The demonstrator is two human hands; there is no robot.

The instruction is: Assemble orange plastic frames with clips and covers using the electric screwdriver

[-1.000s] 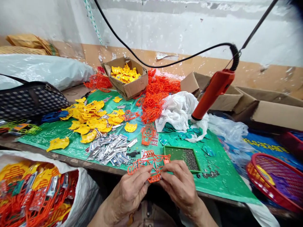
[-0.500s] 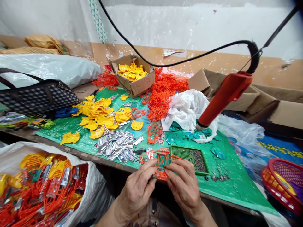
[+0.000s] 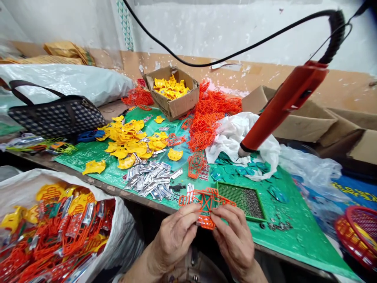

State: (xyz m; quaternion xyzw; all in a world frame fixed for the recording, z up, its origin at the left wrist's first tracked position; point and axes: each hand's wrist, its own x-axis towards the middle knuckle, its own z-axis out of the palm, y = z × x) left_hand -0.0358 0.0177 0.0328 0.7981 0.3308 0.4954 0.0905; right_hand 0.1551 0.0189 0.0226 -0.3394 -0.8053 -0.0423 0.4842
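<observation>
"Orange plastic, that frame (image 3: pixel 207 199). Where does it sit against the hands?"

"Between them, above the near edge of the green sheet (image 3: pixel 294 237). The left hand (image 3: pixel 180 228) has thumb and fingertips pinched on its near part from one side, and the right hand (image 3: pixel 235 232) pinches it from the other. Most of it juts out past the fingertips, away from the body. The green tray (image 3: pixel 232 198) is just beyond the right hand."

"And how does it look?"

"Open lattice, thin bars, a crossed brace in the middle and narrow arms out to both sides. The end nearest the body is more solid and shiny. Part of it is hidden by the fingers."

"Anything different from a second ago?"

"Both hands had it then too, but it showed mostly to the left; now its right arm shows past the right fingertips. The view has swung, so everything on the sheet appears further right. The red driver (image 3: pixel 284 106) hangs higher, its thin tip now visible before the crumpled white bag (image 3: pixel 231 131)."
</observation>
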